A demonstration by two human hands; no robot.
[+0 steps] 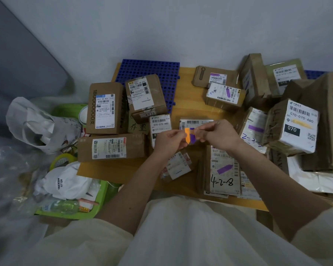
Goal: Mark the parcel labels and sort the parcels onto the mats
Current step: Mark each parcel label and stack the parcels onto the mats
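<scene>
Head view: our hands, left (169,141) and right (218,136), pinch orange and purple stickers (189,136) together at frame centre, above parcels (222,169) on the tabletop (188,89).

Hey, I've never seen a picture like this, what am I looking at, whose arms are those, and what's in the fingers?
There is no machine here. The single picture comes from a camera worn on a person's head, looking forward and down, so the two bare arms are the wearer's own. The left hand and the right hand meet above a wooden table and together pinch small orange and purple sticker strips. The table is crowded with brown cardboard parcels bearing white shipping labels. Some labels already carry a purple mark, such as the flat parcel with handwritten 4-2-8. A blue perforated plastic mat lies at the far edge, with one taped cardboard box resting partly on it. To the left sit a white plastic bag and a green tray of clutter.
</scene>
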